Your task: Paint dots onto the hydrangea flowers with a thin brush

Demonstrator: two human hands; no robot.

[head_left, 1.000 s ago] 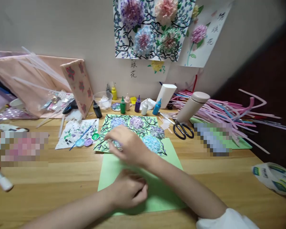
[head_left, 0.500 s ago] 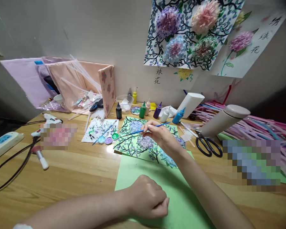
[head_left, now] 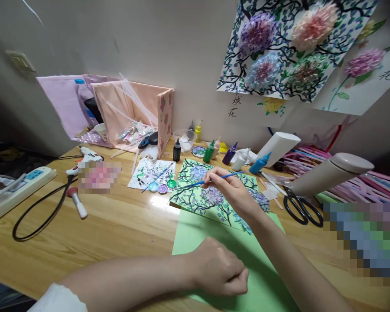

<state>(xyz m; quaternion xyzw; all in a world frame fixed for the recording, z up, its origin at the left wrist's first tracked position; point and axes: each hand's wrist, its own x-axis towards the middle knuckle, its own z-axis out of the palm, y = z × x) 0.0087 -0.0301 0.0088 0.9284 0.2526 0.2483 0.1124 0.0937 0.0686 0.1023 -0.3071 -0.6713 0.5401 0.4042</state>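
Note:
My right hand is closed round a slim blue paintbrush. It is over a painting on pale green paper, with dark branches, small leaves and fluffy blue and purple blossoms. The brush points left, its tip near the painted branches; whether it touches them I cannot tell. My left hand rests as a fist on a plain green sheet in front of the painting, with nothing showing in it. Left of the painting lie a paint-spotted white paper, a second blue brush and small paint lids.
Paint bottles line the back. Black-handled scissors and a leaning beige flask lie at the right. On the left are a glue gun, its cable and a power strip. A pink fabric box stands against the wall.
The whole view has shifted, so things appear further right. My right hand still holds the brush over the painting's left part, and my left fist stays on the green sheet.

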